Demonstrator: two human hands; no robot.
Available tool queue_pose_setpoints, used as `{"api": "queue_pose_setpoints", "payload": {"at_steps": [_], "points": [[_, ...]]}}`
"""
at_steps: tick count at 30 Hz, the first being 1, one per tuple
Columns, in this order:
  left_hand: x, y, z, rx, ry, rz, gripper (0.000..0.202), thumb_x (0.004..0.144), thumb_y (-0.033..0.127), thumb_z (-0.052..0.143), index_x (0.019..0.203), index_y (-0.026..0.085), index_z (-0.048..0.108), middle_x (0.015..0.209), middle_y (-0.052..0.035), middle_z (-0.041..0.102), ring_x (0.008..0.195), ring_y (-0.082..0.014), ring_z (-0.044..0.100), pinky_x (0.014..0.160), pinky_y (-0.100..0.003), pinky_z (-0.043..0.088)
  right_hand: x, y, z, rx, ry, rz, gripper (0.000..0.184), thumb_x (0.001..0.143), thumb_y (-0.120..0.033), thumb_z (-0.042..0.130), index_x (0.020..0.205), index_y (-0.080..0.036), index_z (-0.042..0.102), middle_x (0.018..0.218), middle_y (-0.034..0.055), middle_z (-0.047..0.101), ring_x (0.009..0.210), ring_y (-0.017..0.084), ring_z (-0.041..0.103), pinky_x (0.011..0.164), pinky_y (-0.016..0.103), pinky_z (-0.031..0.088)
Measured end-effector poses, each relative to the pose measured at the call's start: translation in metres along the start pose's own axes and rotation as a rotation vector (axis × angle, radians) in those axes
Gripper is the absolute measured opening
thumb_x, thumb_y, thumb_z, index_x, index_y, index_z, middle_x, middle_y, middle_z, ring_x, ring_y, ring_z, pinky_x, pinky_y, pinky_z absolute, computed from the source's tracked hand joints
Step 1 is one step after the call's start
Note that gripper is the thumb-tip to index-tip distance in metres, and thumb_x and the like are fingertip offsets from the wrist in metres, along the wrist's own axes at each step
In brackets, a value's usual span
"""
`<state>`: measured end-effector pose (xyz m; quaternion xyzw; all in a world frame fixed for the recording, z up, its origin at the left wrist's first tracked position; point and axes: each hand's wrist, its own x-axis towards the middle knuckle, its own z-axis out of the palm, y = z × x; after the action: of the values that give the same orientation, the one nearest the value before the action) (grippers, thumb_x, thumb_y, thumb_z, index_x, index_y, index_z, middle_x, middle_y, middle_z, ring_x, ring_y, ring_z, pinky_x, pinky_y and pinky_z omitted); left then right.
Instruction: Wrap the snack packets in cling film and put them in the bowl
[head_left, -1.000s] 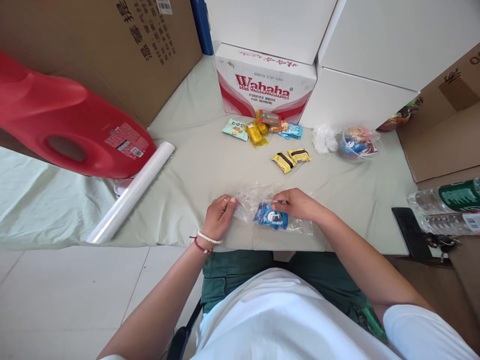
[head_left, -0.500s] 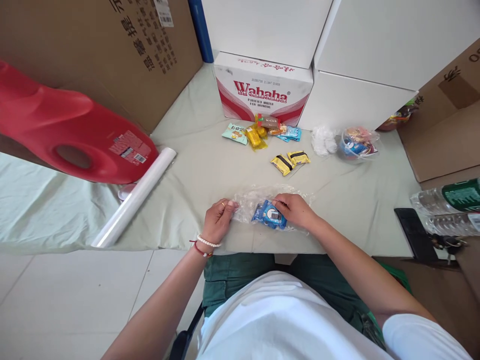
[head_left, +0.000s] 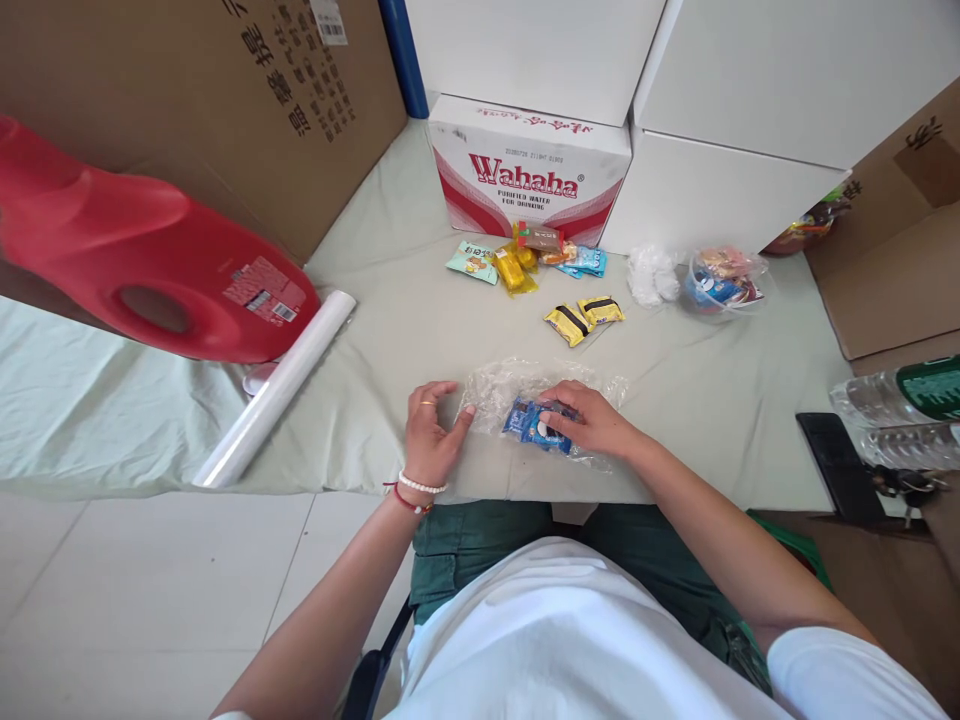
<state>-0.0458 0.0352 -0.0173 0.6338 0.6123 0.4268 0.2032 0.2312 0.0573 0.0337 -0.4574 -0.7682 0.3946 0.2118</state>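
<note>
A crumpled clear plastic bag (head_left: 501, 384) lies on the pale green cloth (head_left: 390, 330) in front of me, with blue snack packets (head_left: 523, 420) in it. My right hand (head_left: 594, 422) rests on the bag with its fingers bent down over the blue packets. My left hand (head_left: 431, 430) sits at the bag's left edge, fingers apart, thumb tip touching the plastic. Two yellow packets (head_left: 583, 318) lie just beyond the bag.
A heap of small snacks (head_left: 517, 262) sits before a Wahaha box (head_left: 529, 170). Right of it lie crumpled white plastic (head_left: 649, 275) and a filled clear bag (head_left: 720, 280). A red jug (head_left: 135, 260) and a film roll (head_left: 277, 385) lie left; bottles (head_left: 900, 410) and a black phone (head_left: 832, 465) right.
My left hand has let go of the bag's edge and spread its fingers. My right hand has slid down over the blue packets.
</note>
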Motion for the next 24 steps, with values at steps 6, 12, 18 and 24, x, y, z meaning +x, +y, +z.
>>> {"api": "queue_pose_setpoints", "payload": {"at_steps": [6, 12, 18, 24], "points": [[-0.037, 0.033, -0.015, 0.153, 0.313, 0.281, 0.015, 0.092, 0.019, 0.061, 0.106, 0.024, 0.061, 0.104, -0.0093, 0.061, 0.109, -0.0289, 0.058, 0.099, -0.052, 0.045, 0.001, 0.006, -0.013, 0.360, 0.051, 0.324, 0.050, 0.102, -0.055, 0.039, 0.113, -0.017, 0.070, 0.101, 0.0082, 0.078, 0.077, 0.018, 0.061, 0.077, 0.033, 0.049], [-0.031, 0.064, -0.007, 0.249, -0.109, 0.568, 0.049, 0.093, 0.011, 0.052, 0.137, 0.032, 0.059, 0.116, -0.0051, 0.075, 0.102, -0.0252, 0.063, 0.086, -0.044, 0.040, 0.011, 0.019, -0.013, 0.291, -0.054, 0.449, 0.023, 0.083, -0.031, 0.062, 0.100, -0.018, 0.070, 0.083, 0.0018, 0.073, 0.067, 0.014, 0.058, 0.064, 0.026, 0.045], [0.019, 0.059, 0.018, 0.372, -0.419, 0.595, 0.067, 0.094, 0.011, 0.045, 0.159, 0.021, 0.037, 0.118, -0.0119, 0.074, 0.106, -0.0285, 0.058, 0.083, -0.045, 0.034, 0.009, 0.015, -0.014, 0.146, -0.164, 0.304, 0.030, 0.075, -0.032, 0.075, 0.102, -0.020, 0.074, 0.096, 0.0013, 0.073, 0.080, 0.015, 0.062, 0.073, 0.027, 0.047], [0.029, 0.046, 0.012, 0.396, -0.474, 0.556, 0.025, 0.097, 0.031, 0.054, 0.106, 0.026, 0.076, 0.088, -0.0092, 0.069, 0.100, -0.0303, 0.054, 0.093, -0.055, 0.034, 0.005, 0.021, -0.012, 0.336, -0.185, 0.369, 0.035, 0.068, -0.039, 0.081, 0.095, -0.018, 0.075, 0.082, -0.0012, 0.068, 0.074, 0.015, 0.059, 0.067, 0.026, 0.046]]}}
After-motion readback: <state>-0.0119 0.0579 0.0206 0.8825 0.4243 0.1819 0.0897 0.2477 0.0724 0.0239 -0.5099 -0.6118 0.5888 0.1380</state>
